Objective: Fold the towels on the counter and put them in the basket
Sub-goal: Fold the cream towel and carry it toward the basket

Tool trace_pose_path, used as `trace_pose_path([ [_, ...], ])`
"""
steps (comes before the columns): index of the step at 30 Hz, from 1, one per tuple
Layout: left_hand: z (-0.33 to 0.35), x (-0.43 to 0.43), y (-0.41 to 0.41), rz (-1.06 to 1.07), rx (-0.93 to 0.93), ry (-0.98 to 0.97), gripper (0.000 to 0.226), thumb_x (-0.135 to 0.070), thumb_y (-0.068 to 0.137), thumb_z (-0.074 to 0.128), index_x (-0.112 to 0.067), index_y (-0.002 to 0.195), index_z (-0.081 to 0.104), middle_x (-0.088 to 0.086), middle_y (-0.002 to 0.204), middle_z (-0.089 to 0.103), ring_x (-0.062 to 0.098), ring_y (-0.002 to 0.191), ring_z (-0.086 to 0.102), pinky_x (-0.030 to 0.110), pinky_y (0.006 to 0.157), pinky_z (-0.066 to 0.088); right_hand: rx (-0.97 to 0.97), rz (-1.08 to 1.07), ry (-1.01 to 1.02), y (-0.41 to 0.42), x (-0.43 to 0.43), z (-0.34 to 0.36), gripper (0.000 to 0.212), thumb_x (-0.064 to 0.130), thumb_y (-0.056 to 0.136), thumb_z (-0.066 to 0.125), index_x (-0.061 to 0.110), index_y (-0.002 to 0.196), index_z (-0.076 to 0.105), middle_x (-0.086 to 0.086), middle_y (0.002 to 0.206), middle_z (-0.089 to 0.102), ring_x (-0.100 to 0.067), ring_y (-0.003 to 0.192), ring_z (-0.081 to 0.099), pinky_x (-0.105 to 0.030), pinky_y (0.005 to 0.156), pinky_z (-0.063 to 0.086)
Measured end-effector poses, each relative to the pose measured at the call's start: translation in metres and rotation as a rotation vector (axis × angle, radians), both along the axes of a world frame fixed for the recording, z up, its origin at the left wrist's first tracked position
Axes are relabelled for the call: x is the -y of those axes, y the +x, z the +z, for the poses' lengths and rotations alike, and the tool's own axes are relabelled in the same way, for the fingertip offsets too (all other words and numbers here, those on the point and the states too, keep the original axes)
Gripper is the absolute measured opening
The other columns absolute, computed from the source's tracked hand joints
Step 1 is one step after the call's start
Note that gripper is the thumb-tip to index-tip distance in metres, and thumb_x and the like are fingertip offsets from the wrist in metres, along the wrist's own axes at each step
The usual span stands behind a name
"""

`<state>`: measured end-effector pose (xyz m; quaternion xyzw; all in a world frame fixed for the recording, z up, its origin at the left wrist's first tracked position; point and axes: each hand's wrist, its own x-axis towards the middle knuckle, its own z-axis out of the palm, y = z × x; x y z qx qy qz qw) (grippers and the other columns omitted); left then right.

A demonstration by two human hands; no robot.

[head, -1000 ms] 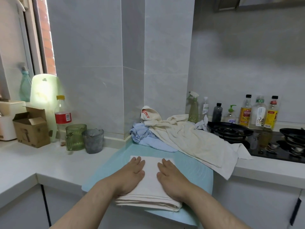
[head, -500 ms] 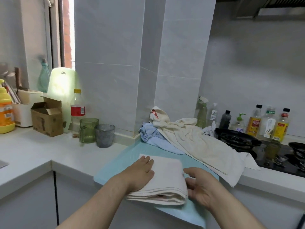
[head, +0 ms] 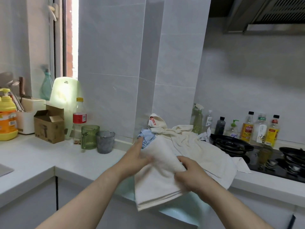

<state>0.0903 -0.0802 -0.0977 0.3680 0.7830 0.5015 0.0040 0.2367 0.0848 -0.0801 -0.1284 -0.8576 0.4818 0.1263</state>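
Folded towel is up off the tabletop, held tilted in the air well left of the hob, with its stacked edges hanging down toward the camera. The right grip is clenched on it: fingers curl over the towel's hob-side edge and the thumb lies across the upper face. The left grip sits on the edge away from the hob, its fingers straight and reaching up along the cloth. The thumb there is smeared by blur, so whether that grip pinches the towel or only props it cannot be told.

Under the raised towel lies a pale teal mat, overhanging the tabletop's front edge left of the hob. Touching the hob's left side is a loose cream towel, spread in a rumpled sheet with one corner drooping over the front edge. At its far end, against the tiled pillar left of the hob, a crumpled blue cloth peeks out, and a cream cloth with red print is heaped on top.

A row of bottles stands along the wall behind the hob. Far to the hob's left stand a green glass mug and a grey cup side by side, then a cardboard box, then a yellow pump bottle.
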Motion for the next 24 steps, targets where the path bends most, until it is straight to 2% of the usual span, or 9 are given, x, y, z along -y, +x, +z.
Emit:
trace_pose_path([
  [2, 0.032, 0.007, 0.01, -0.113, 0.118, 0.016, 0.098, -0.037, 0.065, 0.081, -0.027, 0.149, 0.032, -0.014, 0.147, 0.04, 0.007, 0.133, 0.043, 0.026, 0.106, 0.039, -0.028, 0.084, 0.072, 0.012, -0.002, 0.017, 0.049, -0.007, 0.07, 0.049, 0.03, 0.092, 0.072, 0.004, 0.082, 0.069, -0.013, 0.075, 0.062, -0.024, 0.059, 0.046],
  [4, 0.056, 0.011, 0.022, -0.203, 0.211, 0.004, 0.07, -0.016, 0.066, 0.082, -0.023, 0.13, 0.054, -0.004, 0.125, 0.063, 0.013, 0.113, 0.06, 0.027, 0.093, 0.051, -0.042, 0.159, 0.103, 0.027, 0.0, 0.035, 0.053, -0.009, 0.069, 0.047, 0.03, 0.094, 0.074, -0.001, 0.088, 0.072, -0.014, 0.077, 0.065, -0.026, 0.063, 0.049],
  [7, 0.073, 0.012, 0.042, -0.212, 0.301, 0.095, 0.04, -0.004, 0.065, 0.075, -0.012, 0.104, 0.068, 0.01, 0.099, 0.073, 0.021, 0.088, 0.07, 0.038, 0.081, 0.058, -0.16, 0.112, 0.072, 0.047, -0.003, 0.051, 0.05, -0.003, 0.076, 0.059, 0.036, 0.106, 0.068, -0.002, 0.097, 0.072, -0.016, 0.086, 0.068, -0.029, 0.07, 0.056],
  [10, 0.071, 0.013, 0.056, -0.218, 0.444, 0.273, 0.043, -0.006, 0.066, 0.072, -0.009, 0.109, 0.069, 0.017, 0.104, 0.073, 0.03, 0.091, 0.071, 0.04, 0.078, 0.057, -0.275, -0.057, -0.289, 0.061, -0.011, 0.038, 0.046, 0.013, 0.08, 0.076, 0.031, 0.118, 0.058, -0.005, 0.104, 0.069, -0.022, 0.091, 0.07, -0.036, 0.081, 0.058],
  [13, 0.063, 0.011, 0.066, -0.184, 0.589, 0.357, 0.043, -0.004, 0.067, 0.073, -0.004, 0.11, 0.067, 0.02, 0.103, 0.072, 0.033, 0.09, 0.071, 0.043, 0.079, 0.058, -0.142, 0.019, -0.603, 0.065, -0.011, 0.019, 0.034, 0.006, 0.083, 0.071, 0.015, 0.114, 0.064, -0.008, 0.101, 0.075, -0.03, 0.094, 0.07, -0.041, 0.08, 0.056],
  [15, 0.058, 0.01, 0.07, -0.16, 0.646, 0.312, 0.032, -0.002, 0.08, 0.071, -0.002, 0.112, 0.066, 0.019, 0.103, 0.073, 0.032, 0.093, 0.071, 0.045, 0.086, 0.057, -0.099, -0.031, -0.624, 0.063, -0.011, 0.011, 0.029, -0.003, 0.086, 0.064, 0.01, 0.112, 0.066, -0.011, 0.097, 0.075, -0.034, 0.093, 0.07, -0.041, 0.078, 0.056],
  [17, 0.056, 0.011, 0.074, -0.173, 0.713, 0.254, 0.019, -0.005, 0.094, 0.059, -0.002, 0.111, 0.065, 0.016, 0.103, 0.073, 0.027, 0.092, 0.072, 0.038, 0.084, 0.058, -0.112, -0.064, -0.61, 0.06, -0.015, 0.013, 0.028, -0.009, 0.088, 0.054, 0.005, 0.11, 0.066, -0.015, 0.096, 0.075, -0.035, 0.09, 0.071, -0.04, 0.076, 0.056],
  [19, 0.052, 0.015, 0.071, -0.217, 0.739, 0.162, 0.021, -0.004, 0.095, 0.055, -0.006, 0.114, 0.064, 0.012, 0.107, 0.073, 0.022, 0.093, 0.072, 0.033, 0.082, 0.058, -0.116, -0.07, -0.61, 0.055, -0.02, 0.016, 0.028, -0.011, 0.09, 0.049, 0.0, 0.108, 0.066, -0.017, 0.095, 0.074, -0.034, 0.088, 0.072, -0.039, 0.074, 0.056],
  [24, 0.038, 0.012, 0.043, -0.203, 0.648, -0.02, 0.035, 0.008, 0.09, 0.056, -0.008, 0.12, 0.06, 0.011, 0.113, 0.072, 0.027, 0.105, 0.068, 0.037, 0.084, 0.056, -0.072, -0.05, -0.626, 0.034, -0.034, 0.006, 0.026, -0.011, 0.092, 0.048, -0.001, 0.108, 0.066, -0.017, 0.097, 0.074, -0.034, 0.091, 0.071, -0.04, 0.078, 0.056],
])
